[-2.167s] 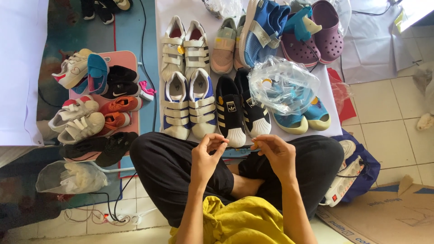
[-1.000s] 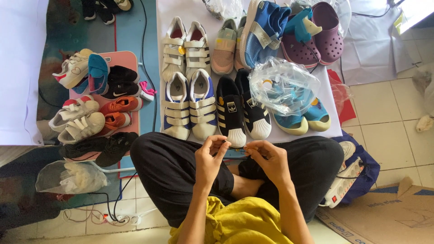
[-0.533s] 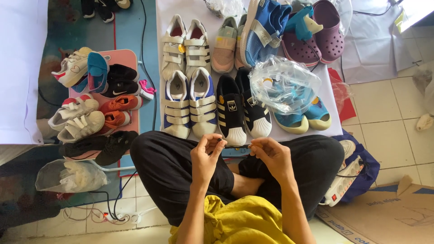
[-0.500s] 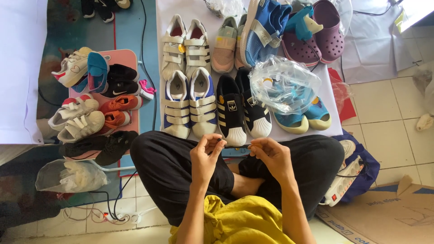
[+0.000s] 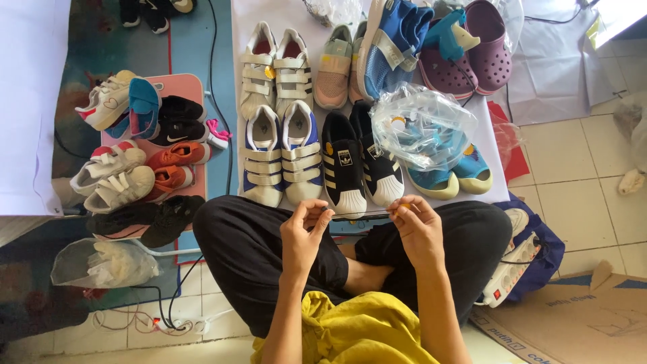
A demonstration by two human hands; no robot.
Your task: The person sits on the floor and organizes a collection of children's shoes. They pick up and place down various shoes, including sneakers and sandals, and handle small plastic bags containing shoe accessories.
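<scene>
i have both hands raised over my crossed legs, just short of the near edge of the white sheet (image 5: pixel 249 13) that carries the shoes. my left hand (image 5: pixel 304 232) and right hand (image 5: pixel 418 226) each pinch one end of a thin strand (image 5: pixel 364 214) stretched almost level between them; it looks like a string or elastic tie, too fine to tell which. both grips are narrow fingertip pinches, thumb against forefinger, and something small and yellowish shows at the right fingertips.

to do this well, as i judge it, i would keep the strand lightly taut, hands level, and work close to the fingertips so the ends don't slip. too hard a pull could snap it or drag it out of a pinch.

the black striped pair (image 5: pixel 360 165) sits right at the sheet's near edge, just beyond the strand. the blue and white strap pair (image 5: pixel 283 155) lies to its left, and the clear plastic bag (image 5: pixel 421 125) over blue shoes to its right.
</scene>
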